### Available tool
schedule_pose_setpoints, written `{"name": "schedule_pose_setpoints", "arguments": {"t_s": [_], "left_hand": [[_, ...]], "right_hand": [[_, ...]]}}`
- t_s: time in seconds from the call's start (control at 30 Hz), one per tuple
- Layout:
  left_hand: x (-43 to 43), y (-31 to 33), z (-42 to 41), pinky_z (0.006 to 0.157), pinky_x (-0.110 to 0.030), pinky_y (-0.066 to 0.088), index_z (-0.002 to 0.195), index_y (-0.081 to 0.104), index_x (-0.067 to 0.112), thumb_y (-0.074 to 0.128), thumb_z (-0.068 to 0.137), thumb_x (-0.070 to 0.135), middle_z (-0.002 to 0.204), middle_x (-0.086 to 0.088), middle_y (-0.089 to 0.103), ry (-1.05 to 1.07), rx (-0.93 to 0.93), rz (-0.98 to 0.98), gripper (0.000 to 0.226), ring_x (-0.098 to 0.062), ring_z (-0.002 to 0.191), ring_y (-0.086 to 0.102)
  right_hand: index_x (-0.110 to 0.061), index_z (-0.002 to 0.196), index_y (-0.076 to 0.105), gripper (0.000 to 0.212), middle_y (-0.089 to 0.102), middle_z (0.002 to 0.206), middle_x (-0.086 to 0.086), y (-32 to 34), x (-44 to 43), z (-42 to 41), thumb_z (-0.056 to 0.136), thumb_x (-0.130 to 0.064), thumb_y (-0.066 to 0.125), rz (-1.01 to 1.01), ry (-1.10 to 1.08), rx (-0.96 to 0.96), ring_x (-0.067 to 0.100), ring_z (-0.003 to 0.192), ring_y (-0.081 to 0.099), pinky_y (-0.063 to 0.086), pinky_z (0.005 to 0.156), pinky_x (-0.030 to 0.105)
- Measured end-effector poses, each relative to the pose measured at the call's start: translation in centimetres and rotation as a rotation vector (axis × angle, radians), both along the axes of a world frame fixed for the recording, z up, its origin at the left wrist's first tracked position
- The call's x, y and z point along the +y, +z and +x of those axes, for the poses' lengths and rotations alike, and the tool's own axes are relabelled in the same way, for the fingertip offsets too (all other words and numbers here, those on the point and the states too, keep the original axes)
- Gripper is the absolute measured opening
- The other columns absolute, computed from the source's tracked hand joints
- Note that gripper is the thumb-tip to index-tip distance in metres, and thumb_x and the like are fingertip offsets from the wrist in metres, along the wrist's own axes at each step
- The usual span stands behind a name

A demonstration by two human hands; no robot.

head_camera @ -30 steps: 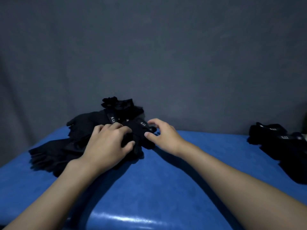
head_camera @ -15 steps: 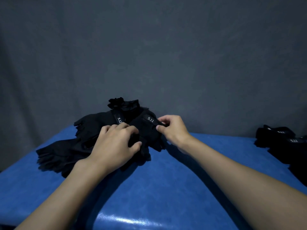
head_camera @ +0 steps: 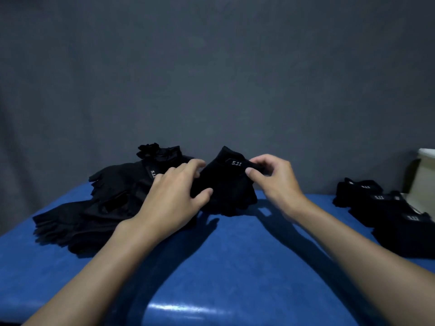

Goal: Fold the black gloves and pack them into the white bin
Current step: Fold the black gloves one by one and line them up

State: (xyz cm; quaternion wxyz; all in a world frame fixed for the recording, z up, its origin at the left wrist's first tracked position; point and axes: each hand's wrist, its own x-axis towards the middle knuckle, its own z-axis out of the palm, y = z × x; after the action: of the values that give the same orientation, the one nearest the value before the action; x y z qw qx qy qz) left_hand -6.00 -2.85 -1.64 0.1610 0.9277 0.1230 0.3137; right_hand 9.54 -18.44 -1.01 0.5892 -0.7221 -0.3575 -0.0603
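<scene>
A: What are the hands doing?

B: The right hand (head_camera: 275, 182) pinches the black glove (head_camera: 223, 187) by its strap (head_camera: 236, 164), the one with the white "5.11" print, between the thumb and curled fingers. The left hand (head_camera: 174, 198) is loosely spread. Its fingers and thumb lie against the left side of the glove and, as far as I can see, they do not close around it.

A: And where is the glove?

B: Between the two hands, just beside the pile (head_camera: 106, 203) of unfolded gloves. Whether its lower edge rests on the blue table (head_camera: 235, 267) or hangs above it, I cannot tell.

A: What can go wrong from here?

B: In my judgement, three things. The only real hold is on the strap, so if the strap gives way, the soft body may sag or unroll. Also the left hand is very near the pile. Everything is black on black, and a finger may catch a neighbouring glove and drag it along. And the cloth is limp; a fold that is pressed only lightly may open again.

A: And the packing?

B: The white bin (head_camera: 423, 180) stands at the far right, only partly in view, behind the folded gloves (head_camera: 388, 212) that lie on the table. The way to it passes over them — a low carry may push them out of order.
</scene>
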Motion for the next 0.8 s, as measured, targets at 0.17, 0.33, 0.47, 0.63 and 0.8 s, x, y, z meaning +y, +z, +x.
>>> {"name": "schedule_pose_setpoints", "arguments": {"t_s": [0.17, 0.33, 0.47, 0.63, 0.8], "left_hand": [[-2.5, -0.3, 2.2, 0.079, -0.022, 0.042, 0.137, 0.049, 0.033, 0.066, 0.089, 0.045, 0.093, 0.013, 0.05, -0.116, -0.076, -0.212, 0.052, -0.002, 0.083, 0.051], [-5.4, -0.4, 4.4, 0.062, -0.028, 0.054, 0.094, 0.071, 0.023, 0.069, 0.091, 0.023, 0.095, 0.0, 0.06, -0.262, -0.133, -0.5, 0.004, -0.012, 0.062, 0.063], [-7.0, -0.5, 5.4, 0.081, -0.037, 0.06, 0.095, 0.073, 0.015, 0.065, 0.093, 0.008, 0.094, -0.003, 0.074, -0.414, -0.139, -0.588, 0.011, -0.017, 0.083, 0.073], [-7.7, -1.8, 6.0, 0.075, -0.049, 0.054, 0.09, 0.074, 0.026, 0.047, 0.086, 0.008, 0.082, -0.009, 0.075, -0.363, 0.044, -0.579, 0.032, -0.026, 0.079, 0.07], [-7.4, -3.4, 6.3, 0.066, -0.022, 0.046, 0.09, 0.072, 0.029, 0.053, 0.094, 0.018, 0.073, 0.007, 0.068, -0.252, 0.117, -0.349, 0.022, -0.006, 0.068, 0.062]], "right_hand": [[-0.008, 0.09, 0.068, 0.005, 0.071, 0.087, 0.009, 0.7, -4.0, -0.5, 0.089, -0.004, 0.066, 0.055, 0.048, -0.022, 0.009, 0.076, 0.064, 0.053, 0.069, 0.021], [-0.01, 0.09, 0.068, 0.009, 0.071, 0.088, 0.012, 0.6, -7.4, -0.4, 0.088, -0.002, 0.066, 0.056, 0.055, -0.036, 0.013, 0.076, 0.065, 0.056, 0.07, 0.028], [-0.014, 0.09, 0.069, 0.014, 0.072, 0.087, 0.005, 0.7, -9.8, 0.2, 0.087, 0.0, 0.067, 0.081, 0.048, -0.065, 0.013, 0.079, 0.068, 0.056, 0.073, 0.028], [-0.02, 0.099, 0.072, 0.019, 0.073, 0.096, -0.004, -0.2, -13.1, 0.4, 0.08, -0.024, 0.072, -0.141, 0.232, 0.044, 0.011, 0.087, 0.067, 0.051, 0.085, 0.032], [-0.019, 0.094, 0.071, 0.008, 0.072, 0.09, -0.007, -1.8, -12.9, 1.5, 0.093, -0.019, 0.064, -0.241, 0.111, 0.052, 0.002, 0.083, 0.063, 0.048, 0.076, 0.021]]}}
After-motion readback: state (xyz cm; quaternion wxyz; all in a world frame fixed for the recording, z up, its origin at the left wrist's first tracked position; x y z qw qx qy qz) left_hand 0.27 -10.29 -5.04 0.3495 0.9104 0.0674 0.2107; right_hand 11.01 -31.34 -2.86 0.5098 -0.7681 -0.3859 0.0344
